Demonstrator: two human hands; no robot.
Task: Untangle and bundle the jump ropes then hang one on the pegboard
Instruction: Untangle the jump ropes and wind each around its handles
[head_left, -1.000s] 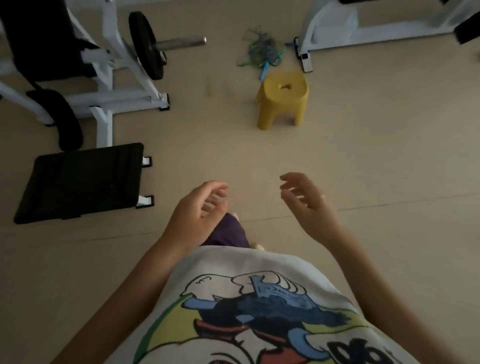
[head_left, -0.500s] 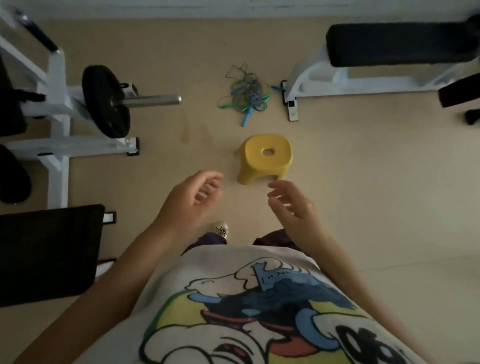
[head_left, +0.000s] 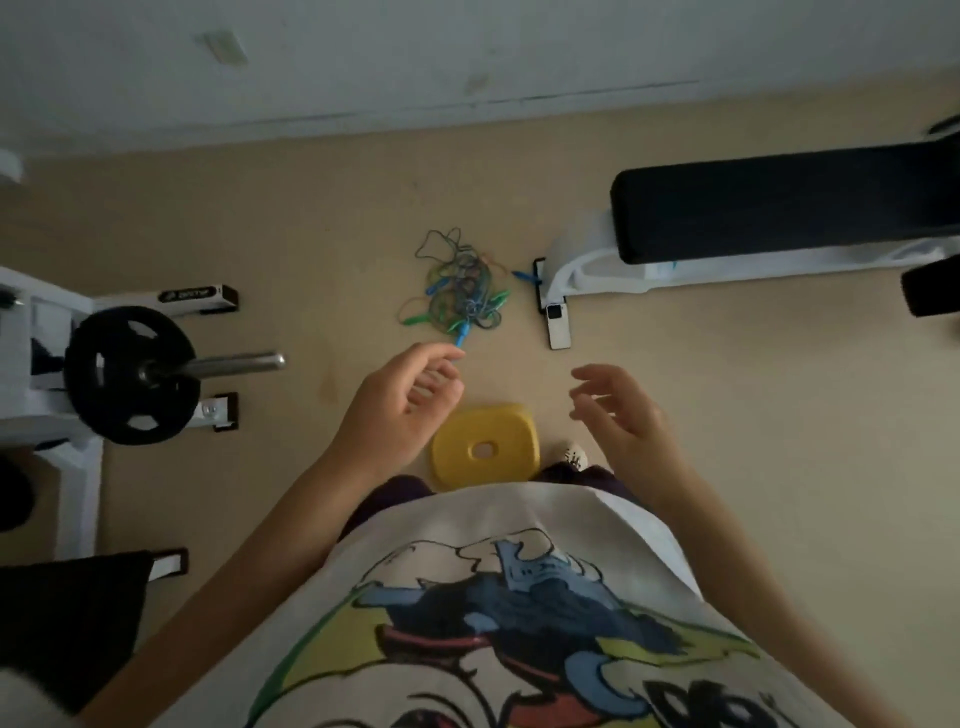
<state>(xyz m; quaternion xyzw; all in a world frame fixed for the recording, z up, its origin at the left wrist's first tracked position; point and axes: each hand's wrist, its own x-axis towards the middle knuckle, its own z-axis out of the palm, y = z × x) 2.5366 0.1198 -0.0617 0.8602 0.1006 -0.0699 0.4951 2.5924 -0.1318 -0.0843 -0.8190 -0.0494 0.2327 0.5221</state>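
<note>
A tangled heap of jump ropes (head_left: 460, 291), blue and green cords with blue and green handles, lies on the tan floor near the far wall. My left hand (head_left: 400, 410) hangs in front of me with loosely curled fingers and holds nothing; its fingertips sit just below the heap in the picture. My right hand (head_left: 621, 415) is raised to the right, fingers relaxed and spread, also empty. Neither hand touches the ropes. No pegboard is in view.
A yellow plastic stool (head_left: 485, 447) stands right at my feet between my hands. A white weight machine with a black plate (head_left: 130, 374) is at the left, a black-padded bench on a white frame (head_left: 779, 218) at the right. The wall (head_left: 467, 62) runs behind the ropes.
I have walked forward: the stool and the rope heap have come much closer and lower in view, the stool now at my feet. Both hands stay raised and empty.
</note>
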